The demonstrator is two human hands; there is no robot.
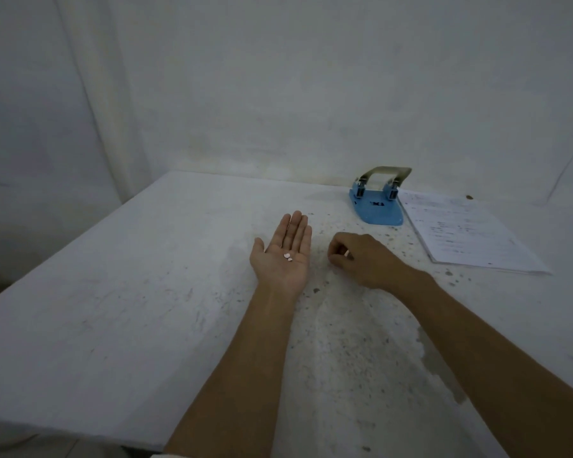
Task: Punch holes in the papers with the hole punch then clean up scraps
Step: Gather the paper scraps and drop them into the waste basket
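Observation:
My left hand (283, 251) lies palm up on the white table (113, 292), fingers straight, with two small pale paper scraps (287, 257) resting on the palm. Just to its right, my right hand (361, 257) is knuckles up with thumb and fingertips pinched together on a small pale scrap (346, 253). The blue hole punch (376, 206) with a grey metal handle stands at the back of the table, beyond my right hand. A stack of printed papers (467, 233) lies flat directly to the right of the punch.
A white wall rises behind the table. The tabletop is speckled with dark flecks around my hands and has a worn stain (440, 368) under my right forearm. The table's left edge runs diagonally at the left; its near edge is at the bottom.

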